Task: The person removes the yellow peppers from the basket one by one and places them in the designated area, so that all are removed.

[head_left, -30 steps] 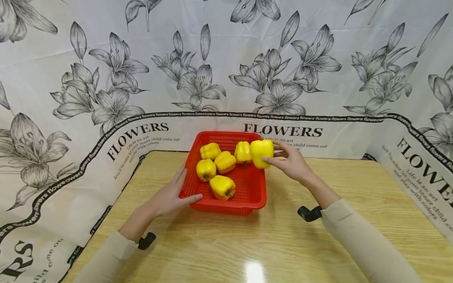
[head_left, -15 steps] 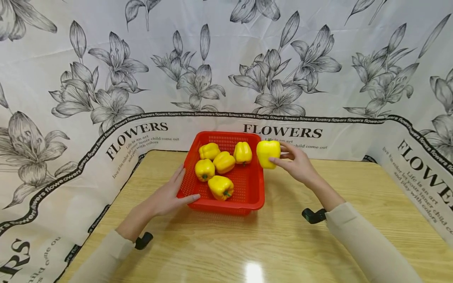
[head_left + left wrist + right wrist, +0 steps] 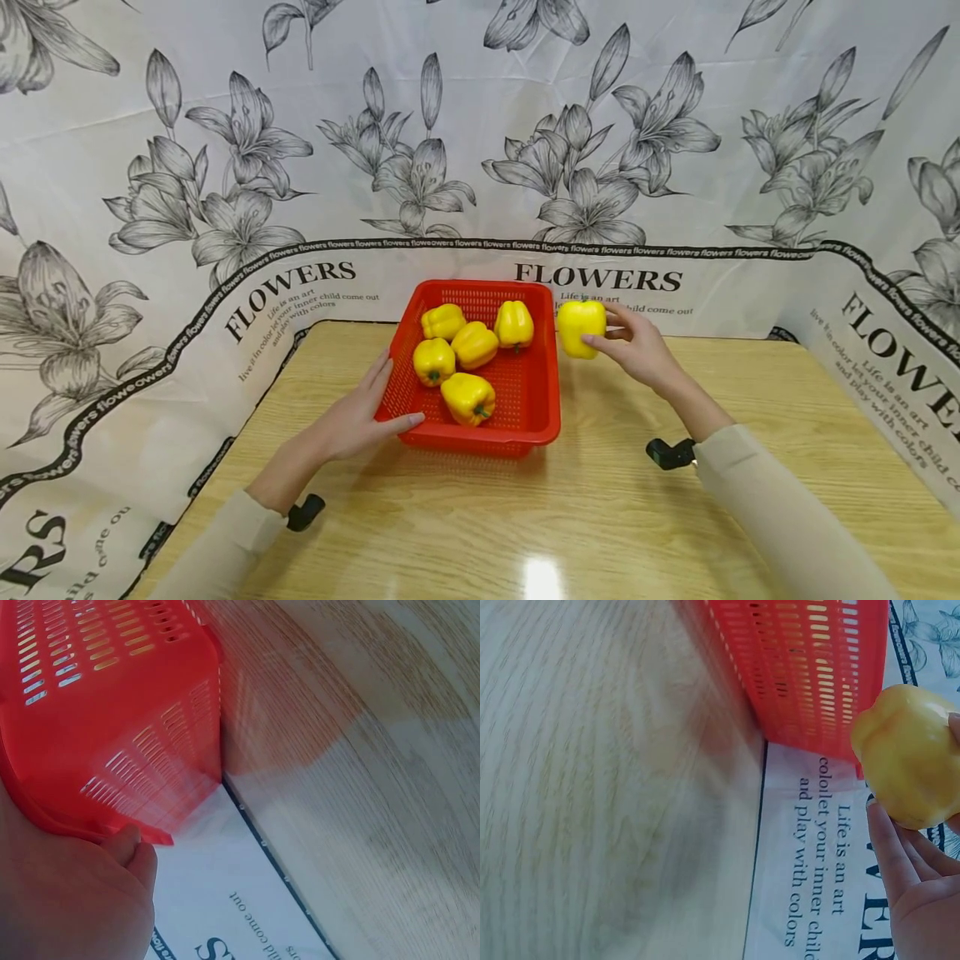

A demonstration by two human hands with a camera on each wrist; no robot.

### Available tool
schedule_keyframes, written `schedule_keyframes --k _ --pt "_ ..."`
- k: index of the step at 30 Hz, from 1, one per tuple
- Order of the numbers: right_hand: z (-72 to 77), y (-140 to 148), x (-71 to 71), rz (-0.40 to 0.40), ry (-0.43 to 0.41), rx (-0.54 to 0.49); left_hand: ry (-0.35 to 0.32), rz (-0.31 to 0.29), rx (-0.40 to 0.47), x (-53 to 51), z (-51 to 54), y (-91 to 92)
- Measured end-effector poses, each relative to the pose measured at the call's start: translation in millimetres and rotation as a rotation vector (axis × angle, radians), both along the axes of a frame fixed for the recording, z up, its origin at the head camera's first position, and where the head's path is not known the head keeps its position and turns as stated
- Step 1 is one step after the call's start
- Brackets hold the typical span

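Note:
My right hand [image 3: 637, 350] holds a yellow bell pepper [image 3: 582, 328] upright in the air, just beyond the right rim of the red plastic basket [image 3: 551, 400]. Its thumb lies across the pepper's near side, and the fingers reach behind it. In the right wrist view the same bell pepper [image 3: 911, 757] hangs beside the perforated basket wall [image 3: 802, 675]. My left hand [image 3: 356, 421] grips the basket at its near left corner, thumb over the front rim. Seen from the left wrist, fingertips [image 3: 135, 851] curl at the rim. Several yellow bell peppers [image 3: 475, 345] lie inside the basket.
The basket stands on a light wood-grain table [image 3: 480, 517], close to the back. A white cloth with printed flowers [image 3: 435, 167] hangs behind and along both sides. Dark camera mounts [image 3: 670, 454] stick out from both wrists.
The right hand has carried the yellow bell pepper rightward, from over the basket's right rim to outside it. The left hand and basket shifted very slightly left, then stayed put.

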State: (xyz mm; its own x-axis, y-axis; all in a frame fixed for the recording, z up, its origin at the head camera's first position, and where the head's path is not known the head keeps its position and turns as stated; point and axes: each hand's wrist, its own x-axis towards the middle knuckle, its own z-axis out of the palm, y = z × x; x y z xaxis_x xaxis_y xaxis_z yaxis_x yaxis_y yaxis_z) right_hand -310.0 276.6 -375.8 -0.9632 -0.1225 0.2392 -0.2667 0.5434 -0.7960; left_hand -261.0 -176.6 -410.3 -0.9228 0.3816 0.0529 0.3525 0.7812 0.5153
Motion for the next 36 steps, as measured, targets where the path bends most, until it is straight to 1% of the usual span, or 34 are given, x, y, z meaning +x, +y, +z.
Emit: schedule_keyframes --k 4,10,18,27,30,36 --pt "-5.9 5.5 -4.4 0.003 -0.005 -0.002 0.002 0.001 0.001 -1.0 0.9 -0.3" --pt "-15.6 14.0 -9.4 0.000 -0.044 0.006 0.016 -0.006 -0.002 -2.5 0.8 -0.5" --pt "-28.8 24.0 -15.9 0.037 -0.063 0.003 0.019 -0.010 -0.007 -1.9 0.4 1.7" --pt "-35.9 23.9 -17.9 0.040 -0.129 -0.016 0.014 0.000 -0.007 -0.2 0.4 1.9" --pt "-38.8 23.8 -19.5 0.046 -0.130 -0.019 0.020 -0.003 -0.009 -0.2 0.9 1.9" --pt "-47.0 22.5 -27.1 0.048 -0.128 -0.019 0.021 0.001 -0.010 0.6 0.9 1.0"
